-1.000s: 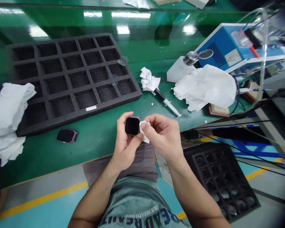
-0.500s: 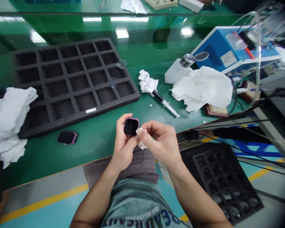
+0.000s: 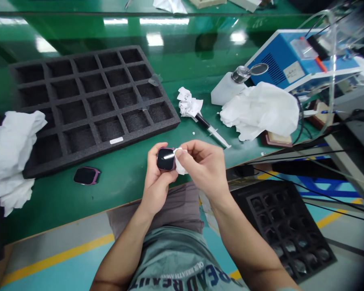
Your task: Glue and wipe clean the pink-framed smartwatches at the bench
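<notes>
My left hand [image 3: 156, 182] grips a small pink-framed watch body with a dark screen [image 3: 165, 159], held over the near edge of the green bench [image 3: 124, 182]. My right hand [image 3: 202, 167] pinches a small folded white wipe [image 3: 178, 161] against the right side of the screen. A second pink watch body [image 3: 86, 176] lies flat on the bench to the left, just in front of a black foam tray [image 3: 87, 105] with several empty square pockets.
A crumpled white tissue [image 3: 189, 105] and a syringe [image 3: 214, 131] lie behind my hands. Further right are a white dispenser bottle [image 3: 227, 91], a heap of white cloth [image 3: 261, 111] and a blue machine [image 3: 294, 60]. More white cloth [image 3: 9, 149] lies far left. A dark tray of parts [image 3: 288, 230] sits low on the right.
Both hands rose slightly with the watch body. The right hand brought the wipe up from the lower right edge onto the screen's right side.
</notes>
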Demonstrator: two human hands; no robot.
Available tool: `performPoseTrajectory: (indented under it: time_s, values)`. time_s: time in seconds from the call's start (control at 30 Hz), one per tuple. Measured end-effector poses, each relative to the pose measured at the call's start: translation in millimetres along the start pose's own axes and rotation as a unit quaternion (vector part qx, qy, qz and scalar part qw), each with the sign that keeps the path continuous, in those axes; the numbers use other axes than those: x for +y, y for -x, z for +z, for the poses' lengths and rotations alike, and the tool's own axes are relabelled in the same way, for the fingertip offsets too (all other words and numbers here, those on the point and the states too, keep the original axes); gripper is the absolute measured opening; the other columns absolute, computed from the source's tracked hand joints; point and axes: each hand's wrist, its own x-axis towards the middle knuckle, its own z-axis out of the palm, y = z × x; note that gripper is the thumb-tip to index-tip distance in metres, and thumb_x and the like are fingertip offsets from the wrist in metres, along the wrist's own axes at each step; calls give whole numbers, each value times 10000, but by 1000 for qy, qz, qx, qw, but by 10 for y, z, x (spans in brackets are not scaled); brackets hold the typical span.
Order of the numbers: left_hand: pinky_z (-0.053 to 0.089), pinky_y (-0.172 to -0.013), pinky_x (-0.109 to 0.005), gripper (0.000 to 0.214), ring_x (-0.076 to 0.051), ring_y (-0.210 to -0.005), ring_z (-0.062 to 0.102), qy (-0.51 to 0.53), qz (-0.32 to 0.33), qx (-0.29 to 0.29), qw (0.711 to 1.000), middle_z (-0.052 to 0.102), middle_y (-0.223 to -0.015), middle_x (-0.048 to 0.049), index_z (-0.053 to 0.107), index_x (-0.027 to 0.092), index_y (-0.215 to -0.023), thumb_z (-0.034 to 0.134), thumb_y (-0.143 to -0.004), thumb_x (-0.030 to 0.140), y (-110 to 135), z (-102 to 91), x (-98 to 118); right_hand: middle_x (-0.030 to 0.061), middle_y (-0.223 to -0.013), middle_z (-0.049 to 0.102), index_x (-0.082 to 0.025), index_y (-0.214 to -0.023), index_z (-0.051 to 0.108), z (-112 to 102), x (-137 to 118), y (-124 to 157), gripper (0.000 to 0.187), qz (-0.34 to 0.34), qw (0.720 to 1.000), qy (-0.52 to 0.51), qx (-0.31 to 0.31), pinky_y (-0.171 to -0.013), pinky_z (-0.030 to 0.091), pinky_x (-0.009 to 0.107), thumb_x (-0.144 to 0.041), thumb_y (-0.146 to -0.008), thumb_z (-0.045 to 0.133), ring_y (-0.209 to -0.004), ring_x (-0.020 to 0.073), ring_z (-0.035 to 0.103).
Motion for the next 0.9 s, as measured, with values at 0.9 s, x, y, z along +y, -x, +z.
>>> performPoseTrajectory:
  time_s: [0.9]
  values:
    - [356, -596, -253, 561, -113, -673, 437, 40, -6, -34, 999, 520, -857, 21, 567, 264, -1198, 658, -667, 107, -27, 20, 44, -2, -620, 662, -169, -709, 706, -62, 29, -308, 163, -15, 999, 25, -15, -500, 453, 235, -305, -783, 756, -540, 103, 553]
